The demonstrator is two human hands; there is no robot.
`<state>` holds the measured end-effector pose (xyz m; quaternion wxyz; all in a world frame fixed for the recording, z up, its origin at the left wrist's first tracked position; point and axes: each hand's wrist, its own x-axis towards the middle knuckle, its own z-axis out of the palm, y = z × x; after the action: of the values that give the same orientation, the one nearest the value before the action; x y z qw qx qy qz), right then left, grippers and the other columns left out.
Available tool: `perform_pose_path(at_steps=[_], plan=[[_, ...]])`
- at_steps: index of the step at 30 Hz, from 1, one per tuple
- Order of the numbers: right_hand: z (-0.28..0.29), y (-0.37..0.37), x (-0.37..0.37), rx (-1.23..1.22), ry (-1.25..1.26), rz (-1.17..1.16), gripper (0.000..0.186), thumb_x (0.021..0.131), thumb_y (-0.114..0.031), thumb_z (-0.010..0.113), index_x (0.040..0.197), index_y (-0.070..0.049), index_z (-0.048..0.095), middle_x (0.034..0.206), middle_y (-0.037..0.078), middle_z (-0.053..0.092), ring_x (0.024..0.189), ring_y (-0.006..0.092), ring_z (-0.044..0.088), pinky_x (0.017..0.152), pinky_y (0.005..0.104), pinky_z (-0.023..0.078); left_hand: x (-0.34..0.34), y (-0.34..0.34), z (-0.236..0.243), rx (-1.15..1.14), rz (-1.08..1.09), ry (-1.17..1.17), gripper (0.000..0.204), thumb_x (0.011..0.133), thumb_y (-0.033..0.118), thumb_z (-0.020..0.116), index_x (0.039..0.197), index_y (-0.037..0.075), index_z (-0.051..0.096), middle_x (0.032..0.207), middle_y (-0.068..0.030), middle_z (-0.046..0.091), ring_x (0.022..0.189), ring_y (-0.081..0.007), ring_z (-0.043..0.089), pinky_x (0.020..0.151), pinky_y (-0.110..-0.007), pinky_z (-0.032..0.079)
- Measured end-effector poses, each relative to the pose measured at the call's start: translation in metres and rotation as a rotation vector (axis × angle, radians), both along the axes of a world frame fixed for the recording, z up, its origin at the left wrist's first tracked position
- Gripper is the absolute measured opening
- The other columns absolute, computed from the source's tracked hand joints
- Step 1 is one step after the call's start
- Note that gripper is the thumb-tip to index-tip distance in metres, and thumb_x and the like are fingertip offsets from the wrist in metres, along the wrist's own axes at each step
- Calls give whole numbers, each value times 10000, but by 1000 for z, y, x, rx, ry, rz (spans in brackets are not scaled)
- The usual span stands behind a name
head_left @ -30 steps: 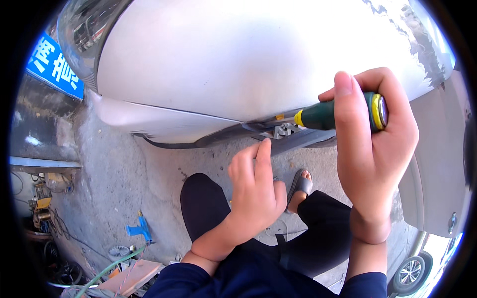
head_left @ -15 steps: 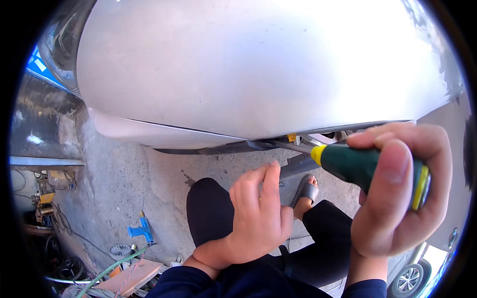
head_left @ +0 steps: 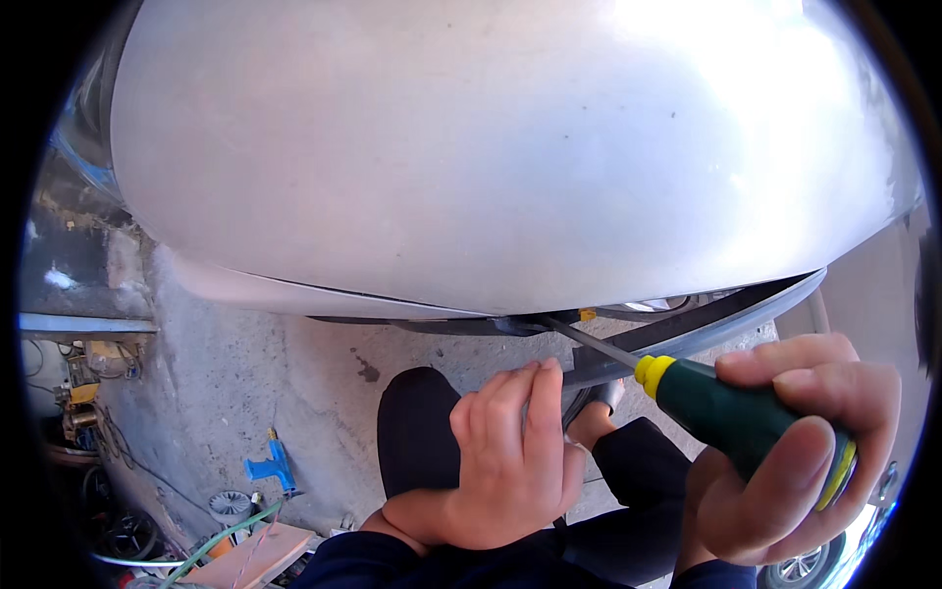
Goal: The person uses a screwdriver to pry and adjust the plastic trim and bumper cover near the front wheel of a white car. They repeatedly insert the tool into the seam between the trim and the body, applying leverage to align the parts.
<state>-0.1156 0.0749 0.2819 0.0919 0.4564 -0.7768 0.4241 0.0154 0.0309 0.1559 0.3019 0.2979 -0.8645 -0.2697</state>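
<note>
My right hand (head_left: 800, 447) is wrapped round the handle of a screwdriver (head_left: 736, 412), dark green with yellow bands. Its metal shaft slants up and left into the dark gap beneath the rounded, silver-white car panel (head_left: 412, 167). The tip is hidden in that gap, close to a small yellow-orange part (head_left: 587, 314). To the left of the handle, my left hand (head_left: 515, 456) has its fingers curled at the end of a dark grey trim strip (head_left: 706, 334). The strip bows away from the panel toward the right; my fingers partly cover its near end.
Below the panel, my knee (head_left: 417, 422) and a sandalled foot (head_left: 594, 417) stand on the concrete floor (head_left: 285, 383). A blue gun-shaped tool (head_left: 272, 463) lies at the left, near a green hose (head_left: 221, 542) and a board (head_left: 245, 560). A car wheel (head_left: 805, 564) shows at lower right.
My right hand and the screwdriver handle have moved lower and slightly right. The strip's right part now stands out from the panel with a wider gap. My left hand stays in nearly the same place.
</note>
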Motion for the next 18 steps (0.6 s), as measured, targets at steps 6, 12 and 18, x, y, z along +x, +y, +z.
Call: perform_pose_path(at_steps=[6,12,18], plan=[[-1,-2,3,-30,-18,-2,397,1027,-480,514,1026,-84,540,867,131,666,728,207,673,732,289,543,0,-1,0,7,7,4,794,602,-13,647,1373,-104,478,1246,-236,522,1120,-378,504,971,-461,372],[-18,-1,-9,-174,61,-22,340,1046,-345,459,1028,-21,562,862,168,660,774,228,671,756,288,542,-2,1,-4,0,32,32,763,601,2,651,1345,-94,512,1236,-217,545,1094,-362,539,962,-454,374],[-11,-18,-27,-80,324,141,222,1037,-147,573,1121,42,654,936,169,704,892,261,707,775,334,600,-4,0,-10,-46,49,88,753,643,51,673,1358,-100,493,1233,-226,549,1074,-374,554,927,-475,379]])
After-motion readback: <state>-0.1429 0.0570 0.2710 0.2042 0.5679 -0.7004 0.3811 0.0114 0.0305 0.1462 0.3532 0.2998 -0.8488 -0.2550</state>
